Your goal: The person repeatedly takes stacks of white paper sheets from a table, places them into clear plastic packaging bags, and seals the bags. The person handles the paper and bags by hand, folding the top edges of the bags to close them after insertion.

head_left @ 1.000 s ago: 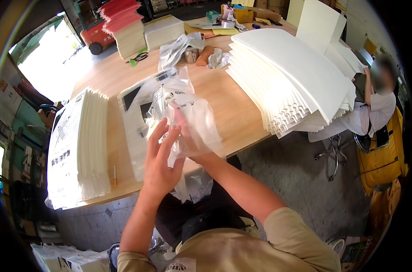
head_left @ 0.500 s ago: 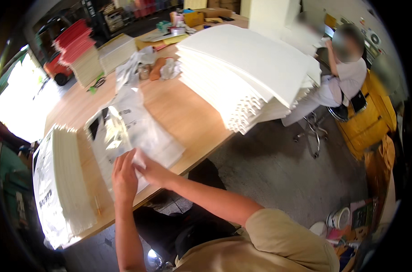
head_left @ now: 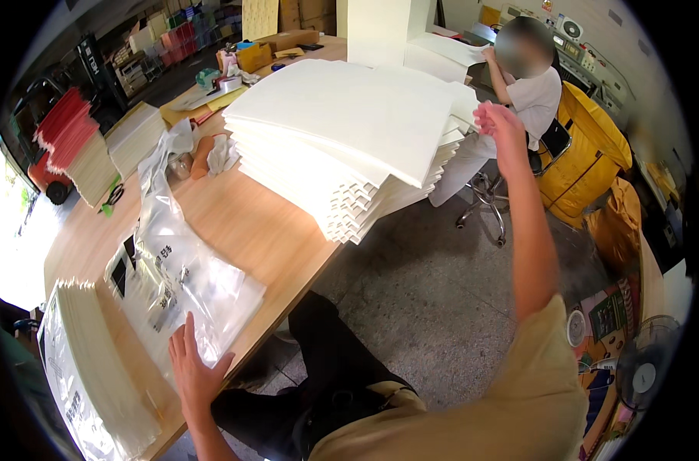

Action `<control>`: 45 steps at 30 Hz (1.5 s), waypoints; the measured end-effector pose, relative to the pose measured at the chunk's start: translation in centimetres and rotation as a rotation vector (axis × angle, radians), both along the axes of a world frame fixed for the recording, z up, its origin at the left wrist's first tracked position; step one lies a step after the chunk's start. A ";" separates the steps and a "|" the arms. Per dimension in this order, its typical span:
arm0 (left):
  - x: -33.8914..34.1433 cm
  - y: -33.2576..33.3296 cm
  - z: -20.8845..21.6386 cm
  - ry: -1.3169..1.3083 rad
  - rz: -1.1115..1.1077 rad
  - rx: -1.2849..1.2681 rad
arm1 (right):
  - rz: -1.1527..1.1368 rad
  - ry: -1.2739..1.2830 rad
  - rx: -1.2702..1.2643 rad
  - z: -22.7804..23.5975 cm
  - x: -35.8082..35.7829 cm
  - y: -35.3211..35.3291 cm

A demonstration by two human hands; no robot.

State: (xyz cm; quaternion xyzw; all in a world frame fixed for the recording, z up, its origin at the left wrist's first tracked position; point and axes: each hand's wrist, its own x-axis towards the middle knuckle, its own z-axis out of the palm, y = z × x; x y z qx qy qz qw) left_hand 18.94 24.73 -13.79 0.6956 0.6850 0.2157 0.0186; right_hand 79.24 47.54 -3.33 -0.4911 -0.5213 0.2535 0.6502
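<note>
My left hand [head_left: 197,369] is open, its fingers spread over the near edge of a clear printed plastic bag [head_left: 211,288] lying flat on the table. Whether the fingertips touch the bag I cannot tell. Out to the right, my right hand [head_left: 501,127] is raised with loosely bent fingers and nothing visible in it. It is beside the right edge of a tall, fanned stack of large white sheets [head_left: 342,115]. At the left table edge sits another white stack [head_left: 107,346], partly wrapped in clear printed plastic [head_left: 65,392].
Scissors [head_left: 115,196] and red-topped stacks [head_left: 73,138] are at the far left. An orange object [head_left: 201,157] and a tape roll [head_left: 230,84] lie farther back on the wooden table [head_left: 265,203]. A seated person [head_left: 534,100] works at the right, near a yellow bag [head_left: 587,146].
My hands were together at the bag's near edge; now they are apart. The right has swung up and right to the sheet stack, and the left has opened. The view has shifted right.
</note>
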 end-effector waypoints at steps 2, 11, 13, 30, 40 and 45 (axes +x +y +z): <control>0.1 -0.3 -0.5 -0.004 0.011 0.031 | -0.079 -0.004 -0.225 -1.0 5.3 4.8; -1.3 -1.9 -1.1 -0.037 0.133 0.101 | 0.163 0.201 -0.787 -2.2 3.6 13.9; -1.6 -2.2 -1.5 -0.054 0.151 0.111 | 0.153 0.238 -0.647 -2.8 3.2 14.7; 1.4 -1.1 1.4 -0.178 -0.141 0.382 | 0.252 0.139 0.206 13.0 -4.0 12.6; 8.1 1.9 1.9 -1.104 -0.413 0.192 | 0.607 0.003 0.454 24.1 -21.0 1.5; 11.1 3.2 4.9 -1.539 -0.587 -0.051 | 0.713 -0.032 0.450 25.4 -29.5 -1.3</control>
